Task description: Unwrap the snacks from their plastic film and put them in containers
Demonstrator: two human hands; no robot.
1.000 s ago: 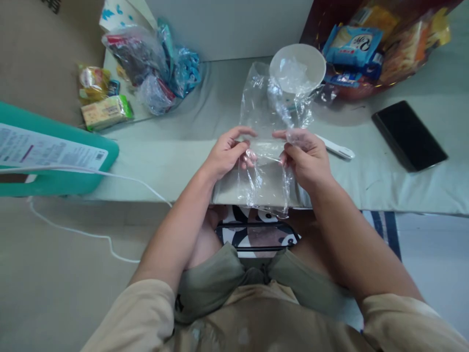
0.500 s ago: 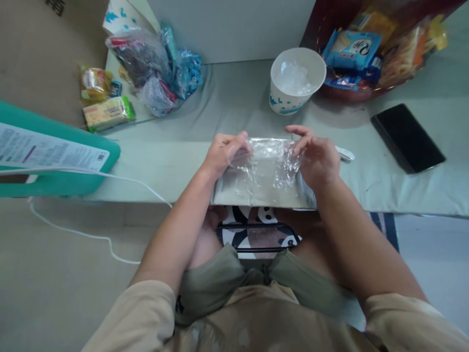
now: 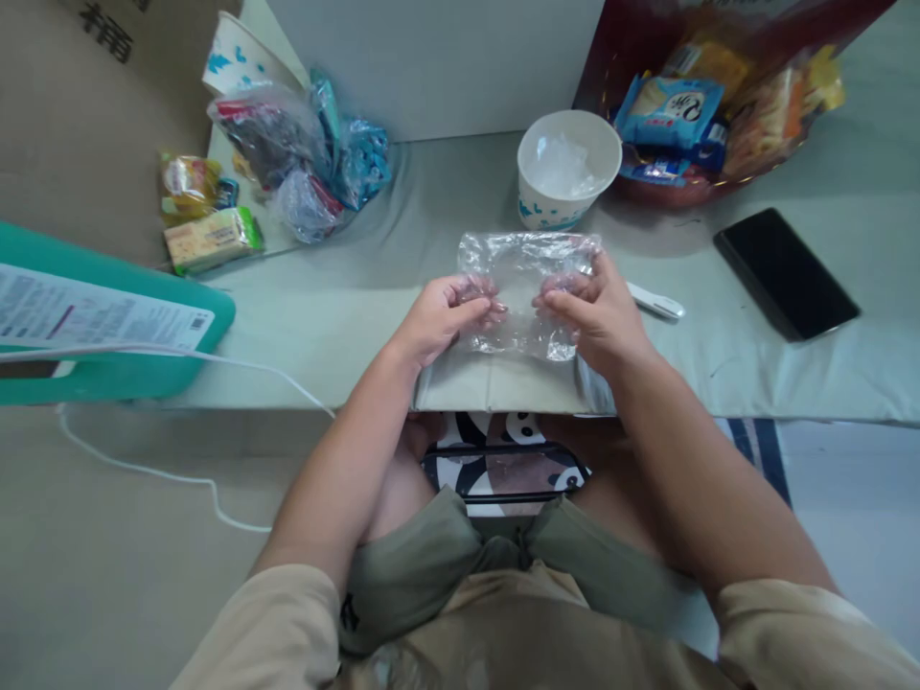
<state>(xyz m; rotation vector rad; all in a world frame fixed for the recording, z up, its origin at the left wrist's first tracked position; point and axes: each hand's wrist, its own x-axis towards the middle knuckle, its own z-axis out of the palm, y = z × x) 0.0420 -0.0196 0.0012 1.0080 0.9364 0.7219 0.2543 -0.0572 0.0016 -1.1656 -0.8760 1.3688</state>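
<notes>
A clear plastic bag point(image 3: 518, 292) is stretched out between my two hands above the table's front edge. My left hand point(image 3: 452, 311) grips its left side, thumb on top and fingers under the film. On the other side my right hand point(image 3: 593, 311) pinches it the same way. Beneath the film lies a flat pale thing point(image 3: 495, 383) at the table edge, partly covered. A white paper cup point(image 3: 567, 206) with clear crumpled plastic inside stands just beyond the bag. Near my right hand lies a slim white object point(image 3: 657, 302), its far end hidden.
A black phone point(image 3: 787, 273) lies to the right. Behind it stands a dark red basket point(image 3: 668, 196) of wrapped snacks. Bagged packets point(image 3: 280, 144) and a wrapped snack bar point(image 3: 212, 240) lie at back left. A green jug point(image 3: 194, 326) and a white cable point(image 3: 280, 369) are at left.
The plastic bag has been lifted and spread wider, covering more area. My fingers have moved inward behind the film, and my right hand has closed on it. The view has shifted slightly.
</notes>
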